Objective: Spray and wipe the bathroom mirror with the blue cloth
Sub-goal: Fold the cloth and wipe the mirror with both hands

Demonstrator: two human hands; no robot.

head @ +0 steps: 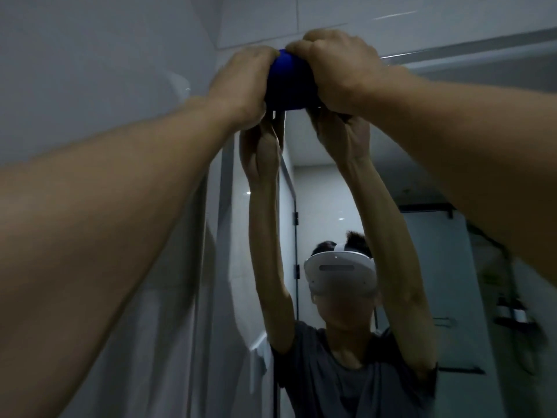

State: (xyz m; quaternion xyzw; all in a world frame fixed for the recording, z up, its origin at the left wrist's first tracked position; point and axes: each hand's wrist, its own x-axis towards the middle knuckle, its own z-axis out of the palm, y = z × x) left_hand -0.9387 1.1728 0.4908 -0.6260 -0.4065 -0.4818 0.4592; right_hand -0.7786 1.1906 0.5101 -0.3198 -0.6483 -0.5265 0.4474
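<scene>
Left hand [241, 86], right hand [337, 70] grip blue cloth [286, 86] against mirror [346, 182] top; tiled wall [105, 70] left.

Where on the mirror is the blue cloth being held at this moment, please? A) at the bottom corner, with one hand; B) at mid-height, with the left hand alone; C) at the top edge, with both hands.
C: the left hand and right hand both grip the blue cloth at the mirror's top edge.
</scene>
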